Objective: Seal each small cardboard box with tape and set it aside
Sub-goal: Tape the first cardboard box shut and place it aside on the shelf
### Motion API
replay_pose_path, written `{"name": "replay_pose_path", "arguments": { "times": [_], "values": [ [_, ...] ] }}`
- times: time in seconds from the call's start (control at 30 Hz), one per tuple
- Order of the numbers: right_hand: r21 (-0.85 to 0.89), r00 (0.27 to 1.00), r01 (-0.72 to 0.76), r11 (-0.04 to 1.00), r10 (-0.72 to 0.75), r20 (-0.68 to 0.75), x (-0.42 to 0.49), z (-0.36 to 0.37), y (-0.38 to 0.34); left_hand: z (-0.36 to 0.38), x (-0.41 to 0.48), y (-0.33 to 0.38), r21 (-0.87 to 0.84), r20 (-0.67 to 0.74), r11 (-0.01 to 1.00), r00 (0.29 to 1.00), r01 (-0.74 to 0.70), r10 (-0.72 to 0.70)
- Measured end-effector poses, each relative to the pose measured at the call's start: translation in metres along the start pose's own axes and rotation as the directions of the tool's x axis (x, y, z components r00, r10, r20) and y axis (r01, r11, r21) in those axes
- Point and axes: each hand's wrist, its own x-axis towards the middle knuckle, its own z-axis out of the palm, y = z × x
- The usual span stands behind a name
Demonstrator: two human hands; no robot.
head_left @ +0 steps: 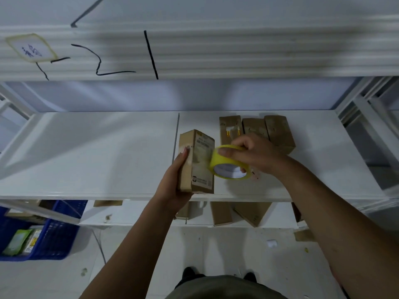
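On the white shelf (pixel 86 152), three boxes (pixel 253 127) (brown cardboard); blue crate (pixel 56 234) below.

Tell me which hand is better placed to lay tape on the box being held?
Right, probably: the right hand grips the tape close beside the box, while the left hand is busy holding that box.

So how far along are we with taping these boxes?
Done, probably: three cardboard boxes lie set aside at the back of the shelf, though their tape is not discernible. In hand: the left hand holds a box upright, and the right hand has a grip on the yellow tape roll at its side. Left: several boxes on the lower shelf, apparently.
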Motion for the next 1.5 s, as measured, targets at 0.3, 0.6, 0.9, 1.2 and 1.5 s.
{"name": "replay_pose_path", "arguments": {
  "times": [0.3, 0.6, 0.9, 1.2, 1.5],
  "values": [
    [-0.104, 0.984, -0.175, 0.979, 0.173, -0.033, 0.0, 0.008, 0.008, 0.009, -0.008, 0.004, -0.021, 0.102, 0.998, 0.993, 0.057, -0.055],
    [-0.212, 0.986, -0.109, 0.971, 0.079, -0.147, -0.002, 0.012, 0.003, 0.015, -0.008, 0.016, 0.411, -0.174, 0.907, 0.969, -0.091, 0.176],
    [0.424, 0.999, 0.051, 0.904, -0.052, -0.009, -0.024, 0.006, 0.002, -0.009, -0.013, 0.02, -0.002, -0.149, 1.0, 0.989, 0.006, -0.006],
    [0.091, 0.987, -0.16, 0.983, 0.16, 0.0, -0.018, 0.008, -0.006, 0.025, -0.023, 0.013, -0.116, 0.076, 0.983, 0.988, 0.143, -0.135],
    [-0.066, 0.984, -0.155, 0.986, 0.148, -0.095, -0.015, 0.009, 0.003, 0.032, -0.011, 0.022, 0.564, -0.108, 0.823, 0.982, -0.07, 0.158]
  ]
}}
